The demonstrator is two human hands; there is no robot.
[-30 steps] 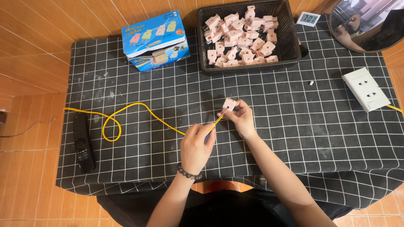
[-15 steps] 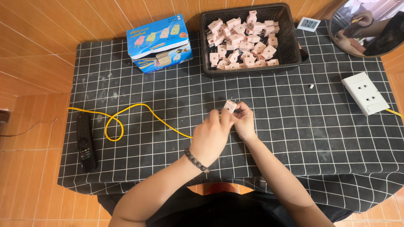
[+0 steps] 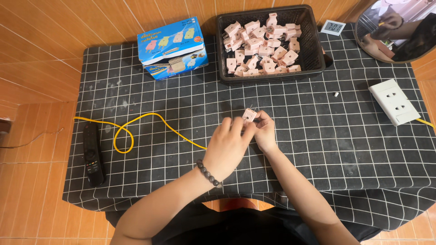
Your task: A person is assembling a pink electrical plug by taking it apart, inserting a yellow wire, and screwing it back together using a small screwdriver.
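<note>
A small pink plug (image 3: 249,114) is held above the middle of the black checked cloth (image 3: 318,136). My right hand (image 3: 265,132) pinches it from the right. My left hand (image 3: 228,145), with a bead bracelet on the wrist, closes in on it from the left, fingers on the plug and on the end of a yellow wire (image 3: 150,119). The wire runs off to the left in a loop over the cloth. The wire's tip is hidden under my left hand.
A black basket (image 3: 313,45) with several pink plugs stands at the back. A blue box (image 3: 172,47) lies to its left. A white socket block (image 3: 394,101) is at right, a black remote (image 3: 92,153) at left, a round mirror (image 3: 395,27) top right.
My left hand has moved up and right along the wire until it meets the plug and my right hand. The view has shifted slightly; the plug has stayed in place.
</note>
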